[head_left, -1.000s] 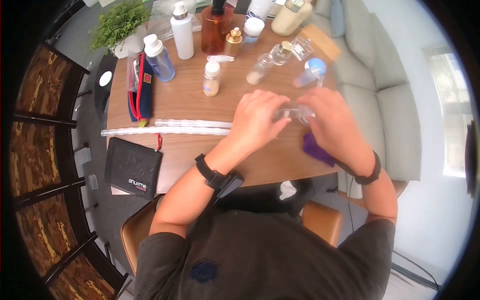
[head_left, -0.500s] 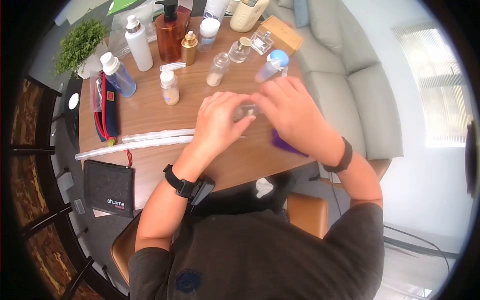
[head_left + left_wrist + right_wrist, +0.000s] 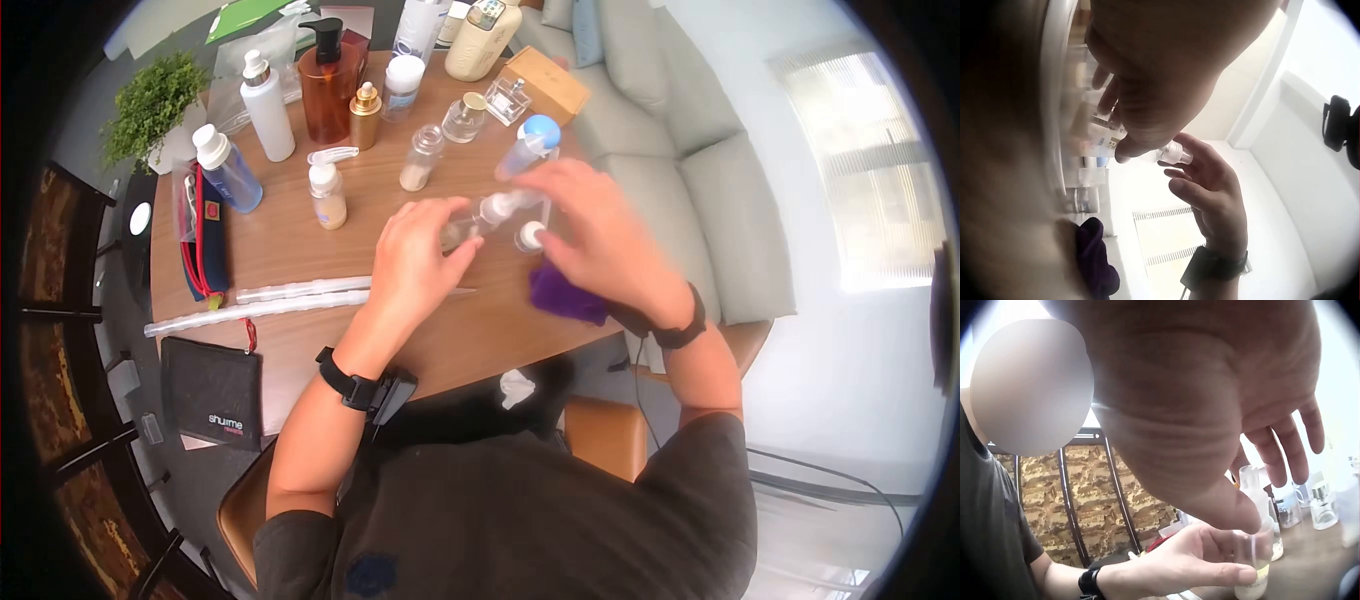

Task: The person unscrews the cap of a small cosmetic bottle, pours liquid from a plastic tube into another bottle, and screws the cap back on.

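My left hand grips a small clear bottle, tilted with its white top toward the right. In the right wrist view, pale yellowish contents show low in the bottle, and the left thumb lies along its side. My right hand is beside the white top, fingers spread and blurred. In the left wrist view the clear nozzle overlaps the right index finger, while the right thumb is apart from it. A small white-capped clear container stands near the right thumb.
A purple cloth lies under the right wrist. Farther back stand several bottles, among them a blue-capped one and an amber pump bottle. Clear tubes, a black pouch and a navy case are at left.
The right hand has drawn away from the bottle's top and its fingers have spread, so the white top now shows. The left hand keeps its grip. The head view has shifted rightward.
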Motion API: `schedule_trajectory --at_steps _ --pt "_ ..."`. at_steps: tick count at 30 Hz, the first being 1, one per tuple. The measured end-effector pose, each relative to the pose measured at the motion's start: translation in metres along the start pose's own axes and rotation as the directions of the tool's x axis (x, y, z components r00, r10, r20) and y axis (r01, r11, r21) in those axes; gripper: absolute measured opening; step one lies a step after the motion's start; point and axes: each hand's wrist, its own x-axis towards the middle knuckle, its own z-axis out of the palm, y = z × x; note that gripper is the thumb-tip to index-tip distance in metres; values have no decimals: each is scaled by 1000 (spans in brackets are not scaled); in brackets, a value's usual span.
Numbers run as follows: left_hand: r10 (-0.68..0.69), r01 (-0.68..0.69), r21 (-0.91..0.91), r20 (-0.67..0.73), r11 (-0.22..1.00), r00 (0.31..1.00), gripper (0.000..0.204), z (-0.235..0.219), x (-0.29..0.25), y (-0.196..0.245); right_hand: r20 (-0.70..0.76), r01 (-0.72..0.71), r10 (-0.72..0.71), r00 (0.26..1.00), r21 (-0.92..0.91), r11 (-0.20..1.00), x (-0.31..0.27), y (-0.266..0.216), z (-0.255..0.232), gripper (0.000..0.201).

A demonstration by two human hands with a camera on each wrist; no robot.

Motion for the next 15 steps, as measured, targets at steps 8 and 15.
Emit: schedule_trajectory --at_steps 8,15 --pt "-191 190 -16 -75 982 979 47 -2 3 -9 -79 -266 307 948 329 906 11 28 18 38" --pt "-171 174 22 -87 984 981 44 -6 5 -10 -211 -459 538 816 331 825 21 54 -2 34"
